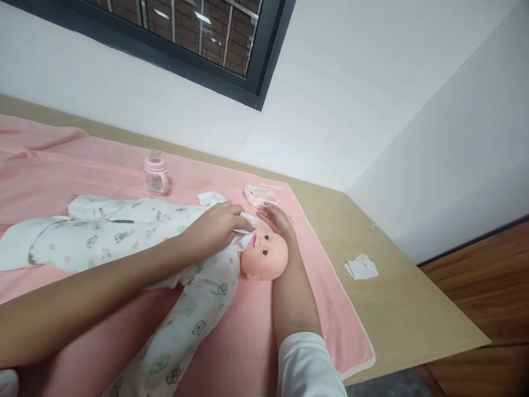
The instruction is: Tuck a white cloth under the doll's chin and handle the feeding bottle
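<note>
Head view: baby doll [264, 255] w/ bare head, white printed romper, lying on pink blanket [248, 342] near its rt edge. Left hand [215, 226] pinches white cloth [244, 234] at doll's mouth; right hand [278, 220] open, cupping head. Pink bottle [156, 173] behind. Tan table [405, 309], white walls, dark window [206, 38].
</note>
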`<state>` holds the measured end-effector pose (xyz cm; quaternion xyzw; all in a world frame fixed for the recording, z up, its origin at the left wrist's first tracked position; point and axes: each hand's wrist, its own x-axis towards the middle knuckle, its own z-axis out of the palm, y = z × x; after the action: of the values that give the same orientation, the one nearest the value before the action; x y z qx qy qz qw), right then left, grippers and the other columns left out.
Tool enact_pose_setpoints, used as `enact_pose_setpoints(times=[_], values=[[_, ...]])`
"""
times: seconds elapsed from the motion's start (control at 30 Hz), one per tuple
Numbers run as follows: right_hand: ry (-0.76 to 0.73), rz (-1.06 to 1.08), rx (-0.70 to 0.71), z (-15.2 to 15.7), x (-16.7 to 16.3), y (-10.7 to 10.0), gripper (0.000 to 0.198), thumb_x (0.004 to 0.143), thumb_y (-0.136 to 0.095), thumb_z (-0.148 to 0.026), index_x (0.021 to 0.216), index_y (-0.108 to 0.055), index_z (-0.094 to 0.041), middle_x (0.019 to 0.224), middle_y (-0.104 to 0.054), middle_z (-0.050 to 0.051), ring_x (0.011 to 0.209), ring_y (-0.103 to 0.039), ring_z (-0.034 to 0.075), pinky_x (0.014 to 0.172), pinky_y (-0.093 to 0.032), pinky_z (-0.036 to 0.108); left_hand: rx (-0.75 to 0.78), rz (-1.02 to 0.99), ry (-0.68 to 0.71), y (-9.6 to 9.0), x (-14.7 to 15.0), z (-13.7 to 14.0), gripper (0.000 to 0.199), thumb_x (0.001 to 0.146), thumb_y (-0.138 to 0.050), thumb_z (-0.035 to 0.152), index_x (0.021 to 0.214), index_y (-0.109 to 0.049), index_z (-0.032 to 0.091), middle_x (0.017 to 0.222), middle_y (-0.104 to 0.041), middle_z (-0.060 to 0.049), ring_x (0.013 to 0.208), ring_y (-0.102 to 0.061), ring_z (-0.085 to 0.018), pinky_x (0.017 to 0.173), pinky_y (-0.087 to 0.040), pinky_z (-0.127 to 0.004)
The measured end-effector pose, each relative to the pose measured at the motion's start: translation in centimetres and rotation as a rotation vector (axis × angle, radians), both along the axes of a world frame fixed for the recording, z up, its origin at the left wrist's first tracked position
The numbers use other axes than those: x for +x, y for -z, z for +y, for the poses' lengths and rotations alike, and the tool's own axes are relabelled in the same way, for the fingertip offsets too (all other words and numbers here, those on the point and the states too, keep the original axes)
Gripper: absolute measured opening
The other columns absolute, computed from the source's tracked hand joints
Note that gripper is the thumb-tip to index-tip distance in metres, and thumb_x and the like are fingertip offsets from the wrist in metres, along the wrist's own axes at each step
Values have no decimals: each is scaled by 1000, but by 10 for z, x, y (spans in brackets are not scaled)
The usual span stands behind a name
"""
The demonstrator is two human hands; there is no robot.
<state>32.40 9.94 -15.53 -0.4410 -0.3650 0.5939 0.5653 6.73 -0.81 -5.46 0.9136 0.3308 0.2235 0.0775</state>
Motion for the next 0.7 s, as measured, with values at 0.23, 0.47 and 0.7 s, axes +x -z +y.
enact_pose_setpoints(times=[0.23,0.47,0.7], values=[[-5,-8,5,-1,1,0,18,85,-58,-12,103,-60,-15,88,-73,8,86,-71,17,88,-60,31,24,-15,-2,5,0,3,49,77,-39,2,100,-77,23,85,-61,-8,85,-54,-24,74,-40,-34],[6,0,-2,2,2,2,15,88,-58,-16,102,-61,-15,88,-73,8,86,-72,17,89,-60,32,-81,-107,14,3,-3,2,51,70,-41,2,99,-77,23,90,-64,-5,84,-58,-21,72,-40,-29],[-1,3,-1,2,2,2,14,87,-58,-15,101,-62,-15,86,-73,7,83,-72,17,91,-59,35,-361,-172,135,-8,-10,-2,26,84,-51,25,87,-76,23,87,-65,-1,75,-59,-16,65,-40,-24]])
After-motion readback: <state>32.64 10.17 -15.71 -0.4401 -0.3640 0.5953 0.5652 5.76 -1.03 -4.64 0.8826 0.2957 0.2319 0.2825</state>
